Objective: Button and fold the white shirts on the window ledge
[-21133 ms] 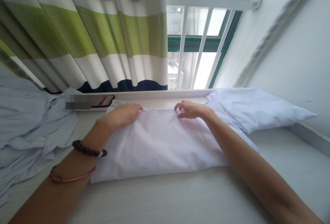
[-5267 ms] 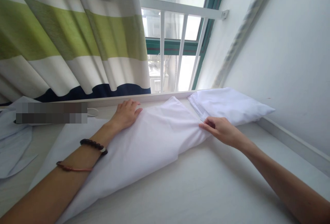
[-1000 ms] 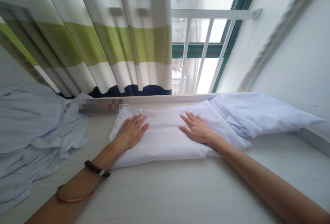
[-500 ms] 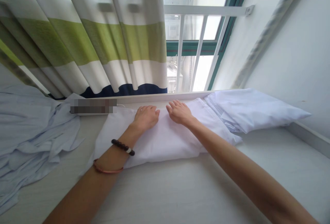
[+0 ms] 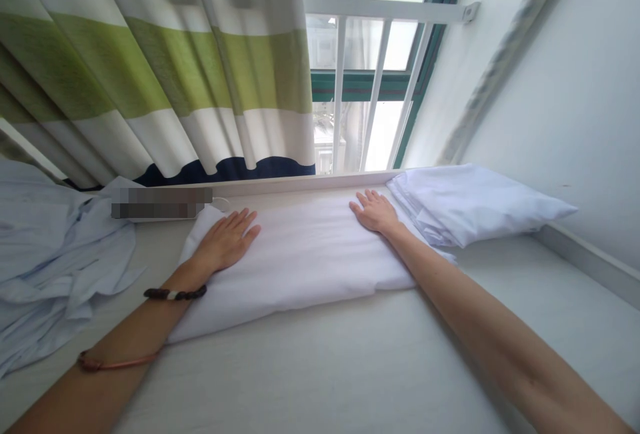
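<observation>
A folded white cloth garment (image 5: 305, 247) lies flat across the pale surface in front of me. My left hand (image 5: 227, 241) rests open on its left part, palm down with the fingers stretched out. Near the cloth's right end, my right hand (image 5: 374, 211) also lies flat on it, fingers spread. Neither hand grips the fabric. A dark bead bracelet (image 5: 175, 294) and a thin reddish band (image 5: 120, 362) circle my left forearm. The cloth's exact kind cannot be made out.
Another folded white cloth (image 5: 485, 204) sits at the right by the wall. Crumpled pale shirts (image 5: 60, 274) lie on the left beside a pixelated object (image 5: 160, 205). A striped curtain (image 5: 170, 67) and a white railing (image 5: 385, 9) stand behind the low ledge (image 5: 300, 184).
My hands have moved apart over the cloth, the left one leftward and the right one rightward. The cloth between them looks flatter. The view has shifted slightly.
</observation>
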The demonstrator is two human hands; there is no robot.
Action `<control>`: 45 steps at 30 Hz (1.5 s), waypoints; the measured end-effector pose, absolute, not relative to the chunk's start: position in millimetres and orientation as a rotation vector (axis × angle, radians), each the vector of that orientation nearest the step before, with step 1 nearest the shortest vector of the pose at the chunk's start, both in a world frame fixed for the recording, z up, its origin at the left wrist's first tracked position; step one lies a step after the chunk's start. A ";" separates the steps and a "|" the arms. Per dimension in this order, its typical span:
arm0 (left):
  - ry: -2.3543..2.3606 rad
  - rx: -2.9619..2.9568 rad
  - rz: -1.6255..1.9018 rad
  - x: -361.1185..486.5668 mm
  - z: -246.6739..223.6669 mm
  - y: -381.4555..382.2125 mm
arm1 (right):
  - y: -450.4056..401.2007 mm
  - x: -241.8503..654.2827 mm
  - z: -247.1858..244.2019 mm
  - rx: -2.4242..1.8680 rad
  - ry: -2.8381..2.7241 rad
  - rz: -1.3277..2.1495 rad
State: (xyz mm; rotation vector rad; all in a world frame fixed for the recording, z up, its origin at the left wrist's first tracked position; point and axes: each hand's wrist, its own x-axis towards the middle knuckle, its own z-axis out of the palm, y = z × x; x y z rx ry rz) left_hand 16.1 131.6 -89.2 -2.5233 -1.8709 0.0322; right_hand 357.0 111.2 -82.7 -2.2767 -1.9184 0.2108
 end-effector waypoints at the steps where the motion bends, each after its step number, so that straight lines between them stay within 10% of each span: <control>1: -1.884 -2.503 0.046 17.2 -87.1 131.1 | 113.6 347.3 -78.3 -2.296 -1.887 0.222; 9: -2.008 -2.360 0.030 70.1 -84.0 134.5 | 134.8 233.9 -77.2 -2.167 -1.766 0.208; 23: -1.902 -2.495 -0.139 49.1 -90.1 131.3 | 105.3 358.0 -93.9 -2.281 -1.850 0.127; 29: -1.198 -2.998 -0.487 63.4 -61.4 81.2 | 30.8 360.5 -78.3 -1.418 -2.408 0.278; 34: -0.706 -3.413 -0.202 73.6 -53.8 32.5 | -20.4 399.3 -68.1 -1.204 -2.567 0.409; 45: -1.300 -3.523 0.102 62.2 -48.9 43.4 | -25.1 428.8 -47.9 -1.358 -2.599 0.609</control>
